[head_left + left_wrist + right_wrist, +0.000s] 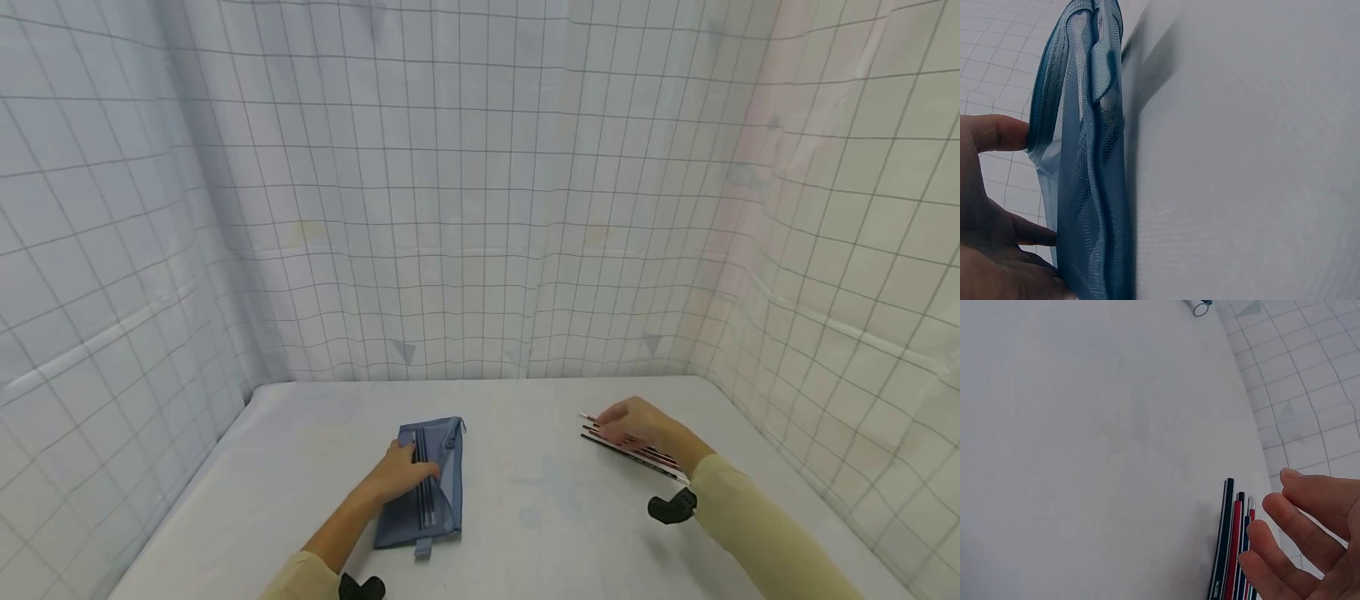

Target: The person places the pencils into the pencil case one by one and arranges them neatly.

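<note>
A blue fabric pencil case (402, 523) lies on the white table, left of the middle, with dark narrow strips along its top face. My left hand (405, 473) rests on it, thumb stretched to the right against the raised zipper edge. In the left wrist view, the thumb touches the zipper edge (1040, 115) and another finger touches lower down the case. To the right lie several slim dark and red pencils (647, 458) side by side. My right hand (637, 423) hovers over them, its fingers spread loosely and apart from each other, holding nothing in the right wrist view.
The white table (517, 500) is bounded at the back and sides by white grid-patterned curtains (480, 250). A fabric loop tab (423, 547) sticks out from the case's near end. Black wrist devices sit at both sleeves.
</note>
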A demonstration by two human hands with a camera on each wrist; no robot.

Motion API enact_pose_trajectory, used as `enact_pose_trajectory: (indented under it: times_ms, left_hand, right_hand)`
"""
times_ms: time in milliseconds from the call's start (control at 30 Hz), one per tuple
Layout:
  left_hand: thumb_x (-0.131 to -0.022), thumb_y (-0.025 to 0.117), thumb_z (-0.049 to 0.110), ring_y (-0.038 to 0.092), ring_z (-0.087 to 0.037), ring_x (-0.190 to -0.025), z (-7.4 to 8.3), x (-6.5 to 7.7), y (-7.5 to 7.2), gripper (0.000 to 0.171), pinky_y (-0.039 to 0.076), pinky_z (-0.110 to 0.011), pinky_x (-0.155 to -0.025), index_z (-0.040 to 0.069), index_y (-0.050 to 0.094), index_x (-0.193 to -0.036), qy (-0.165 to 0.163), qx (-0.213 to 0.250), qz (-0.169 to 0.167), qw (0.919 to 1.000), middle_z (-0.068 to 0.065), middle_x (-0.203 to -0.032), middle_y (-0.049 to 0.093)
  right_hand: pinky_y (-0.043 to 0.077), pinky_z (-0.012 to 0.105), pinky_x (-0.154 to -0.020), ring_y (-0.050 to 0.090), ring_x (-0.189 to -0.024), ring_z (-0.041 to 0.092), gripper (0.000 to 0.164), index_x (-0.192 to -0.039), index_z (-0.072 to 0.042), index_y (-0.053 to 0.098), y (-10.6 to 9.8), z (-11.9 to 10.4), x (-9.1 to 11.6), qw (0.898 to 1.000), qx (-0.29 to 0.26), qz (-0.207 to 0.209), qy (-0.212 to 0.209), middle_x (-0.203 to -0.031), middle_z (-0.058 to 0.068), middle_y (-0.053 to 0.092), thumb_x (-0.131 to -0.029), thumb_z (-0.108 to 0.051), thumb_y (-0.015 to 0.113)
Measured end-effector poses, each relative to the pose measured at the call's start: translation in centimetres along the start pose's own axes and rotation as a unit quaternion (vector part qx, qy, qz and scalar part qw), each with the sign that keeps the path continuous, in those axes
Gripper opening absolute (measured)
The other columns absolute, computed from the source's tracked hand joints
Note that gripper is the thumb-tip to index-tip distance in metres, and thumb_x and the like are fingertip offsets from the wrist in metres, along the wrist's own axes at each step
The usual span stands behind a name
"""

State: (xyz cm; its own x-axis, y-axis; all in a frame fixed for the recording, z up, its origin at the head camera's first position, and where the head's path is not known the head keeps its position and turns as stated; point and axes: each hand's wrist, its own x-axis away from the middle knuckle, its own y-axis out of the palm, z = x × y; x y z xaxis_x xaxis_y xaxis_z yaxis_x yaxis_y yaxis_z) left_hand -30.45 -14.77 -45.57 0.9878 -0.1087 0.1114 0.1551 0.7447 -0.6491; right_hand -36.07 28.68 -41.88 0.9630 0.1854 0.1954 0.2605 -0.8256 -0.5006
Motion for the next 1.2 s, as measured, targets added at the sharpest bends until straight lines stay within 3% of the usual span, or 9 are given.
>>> enact_pose_trajectory:
  times_ms: [200,333,533,733,1000,1200]
  left_hand:
    - [-0.083,0.072,0.037,0.025,-0.062,-0.142,-0.2,-0.1,0.2,0.095,0.027,-0.073,-0.110,-0.017,0.034,-0.151,-0.003,0.005,0.001,1.0000,-0.043,-0.159,0.013]
    - [-0.083,0.072,0.036,0.024,-0.062,-0.142,-0.3,0.0,0.2,0.095,0.026,-0.073,-0.110,-0.017,0.034,-0.151,-0.005,0.010,0.002,0.9999,-0.043,-0.159,0.013]
    - [-0.081,0.072,0.035,0.023,-0.062,-0.143,0.0,0.1,0.2,0.095,0.026,-0.074,-0.110,-0.017,0.034,-0.151,-0.006,0.012,0.005,0.9999,-0.042,-0.160,0.012]
    - [-0.082,0.072,0.035,0.021,-0.061,-0.144,0.1,0.2,0.1,0.095,0.025,-0.074,-0.111,-0.017,0.033,-0.152,-0.008,0.013,0.002,0.9999,-0.042,-0.161,0.010]
    - [-0.082,0.072,0.035,0.020,-0.062,-0.144,-0.1,0.0,0.2,0.095,0.024,-0.074,-0.110,-0.017,0.034,-0.151,-0.003,0.013,0.007,0.9999,-0.043,-0.160,0.011]
    - [-0.080,0.073,0.035,0.020,-0.062,-0.145,-0.3,0.0,0.2,0.096,0.023,-0.073,-0.111,-0.017,0.034,-0.151,-0.001,0.017,0.009,0.9998,-0.043,-0.160,0.010]
  right_hand:
    - [0.059,0.042,-0.083,0.068,-0.100,0.026,0.038,-0.130,0.008,0.065,-1.1,1.4,0.8,1.000,0.017,-0.004,-0.010,-0.114,0.013,0.072,-0.096,-0.008,0.072]
    - [0.058,0.039,-0.077,0.067,-0.089,0.022,0.037,-0.127,0.008,0.067,-1.4,2.1,1.1,0.999,0.035,0.004,-0.008,-0.109,0.011,0.073,-0.095,-0.007,0.074]
    - [0.057,0.038,-0.077,0.066,-0.089,0.019,0.028,-0.116,0.004,0.073,-1.3,3.5,0.9,0.995,0.098,0.030,-0.016,-0.103,0.006,0.072,-0.090,-0.004,0.077]
    - [0.055,0.039,-0.076,0.064,-0.086,0.019,0.021,-0.103,-0.002,0.076,-0.8,4.4,0.5,0.981,0.177,0.050,-0.063,-0.092,0.001,0.070,-0.082,0.001,0.081]
    - [0.051,0.036,-0.073,0.058,-0.081,0.014,0.018,-0.098,-0.005,0.078,-0.4,5.2,0.5,0.948,0.271,0.047,-0.162,-0.090,-0.003,0.067,-0.083,0.005,0.074]
    - [0.049,0.034,-0.071,0.055,-0.079,0.015,0.024,-0.098,-0.005,0.077,0.0,5.4,0.5,0.945,0.269,0.041,-0.180,-0.088,-0.004,0.064,-0.077,0.005,0.073]
